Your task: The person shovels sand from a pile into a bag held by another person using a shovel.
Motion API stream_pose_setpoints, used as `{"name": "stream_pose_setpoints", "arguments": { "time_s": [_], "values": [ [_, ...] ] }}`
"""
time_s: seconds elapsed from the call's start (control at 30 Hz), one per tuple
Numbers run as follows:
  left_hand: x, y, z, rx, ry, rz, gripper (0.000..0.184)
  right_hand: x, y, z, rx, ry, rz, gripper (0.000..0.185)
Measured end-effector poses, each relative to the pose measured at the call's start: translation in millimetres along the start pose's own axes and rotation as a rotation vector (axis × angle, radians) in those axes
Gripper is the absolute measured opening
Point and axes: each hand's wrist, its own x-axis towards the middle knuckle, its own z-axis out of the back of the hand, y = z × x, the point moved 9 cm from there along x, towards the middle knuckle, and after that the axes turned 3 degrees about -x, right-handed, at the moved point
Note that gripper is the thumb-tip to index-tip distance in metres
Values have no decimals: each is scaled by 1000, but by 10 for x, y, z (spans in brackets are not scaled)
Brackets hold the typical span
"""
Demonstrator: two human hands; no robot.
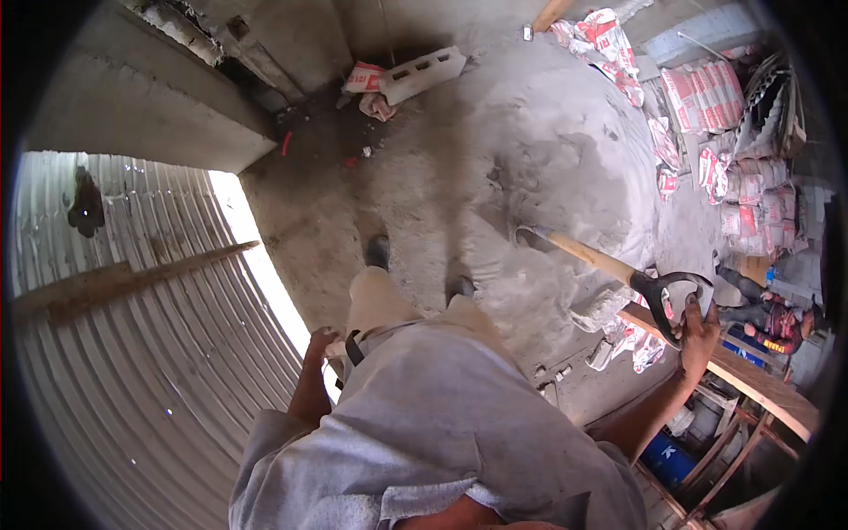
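Note:
A shovel [592, 256] leans out to the right, its wooden shaft running from the grey powdery heap [583, 168] up to a black D-shaped handle. My right hand [700, 334] has its fingers wrapped round the end of that handle. The shovel's blade is mostly hidden at the heap's near edge. On the other side, my left hand [324, 341] hangs by my hip, near a dark strap; its fingers look curled, and whatever they may hold is too small to make out.
Corrugated metal sheeting [132, 353] stands at left. A hollow concrete block [424, 75] lies by the far wall. Stacked red-and-white bags [707, 95] line the right side. Wooden planks [760, 389], a blue drum [667, 459] and another person [777, 322] are at right.

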Motion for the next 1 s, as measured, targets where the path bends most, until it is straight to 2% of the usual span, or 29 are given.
{"name": "stream_pose_setpoints", "arguments": {
  "time_s": [0.07,0.17,0.2,0.23,0.3,0.37,0.43,0.5,0.53,0.57,0.63,0.67,0.73,0.77,0.8,0.83,0.87,0.97,1.0],
  "values": [
    [363,-243,549,55,2,-82,58,136,322,-309,-73,-54,46,20],
    [486,-793,1430,-158,-49,-41,48,253,715,-779,-152,-136,129,22],
    [232,-1193,1678,-147,-236,0,47,278,884,-954,-119,-138,134,23],
    [301,-1358,1888,-266,-218,-98,46,324,948,-1100,-78,-126,100,21],
    [441,-1671,2283,-161,-320,-167,44,364,1236,-1357,-156,-181,76,22],
    [571,-1898,2432,-139,-321,-135,43,531,1163,-1551,-176,-194,-56,23],
    [689,-2136,2392,-116,-271,-125,44,730,1068,-1764,-178,-154,-21,25],
    [647,-2420,2224,-27,-247,-17,47,881,1161,-2042,-17,-124,-4,25],
    [860,-2420,2177,-64,-184,-98,49,957,1091,-2115,56,-60,-90,25],
    [768,-2585,2056,-29,-197,-78,53,1064,1148,-2094,64,-67,-95,25],
    [889,-2801,1791,-15,40,-227,50,1269,1345,-2091,-23,16,-49,24],
    [1045,-2794,1716,100,84,-282,49,1420,1295,-2069,47,13,-17,24],
    [1427,-2771,1501,633,107,-554,47,1613,1318,-2006,80,42,-79,23],
    [1219,-3178,1332,832,92,-704,46,1758,1280,-1989,102,48,-109,23],
    [1415,-3086,1493,558,63,-414,47,1867,1239,-2004,216,82,-111,23],
    [1147,-3326,1525,256,-37,-160,48,1962,1233,-2007,239,68,-115,23],
    [912,-3741,1497,286,-51,-127,44,2033,1211,-1968,232,50,-105,25],
    [611,-5259,1948,639,-177,-367,33,2179,1222,-1926,184,26,-59,30],
    [726,-5722,2416,750,-449,-651,33,2198,1221,-1919,151,12,-75,32]
  ]
}}
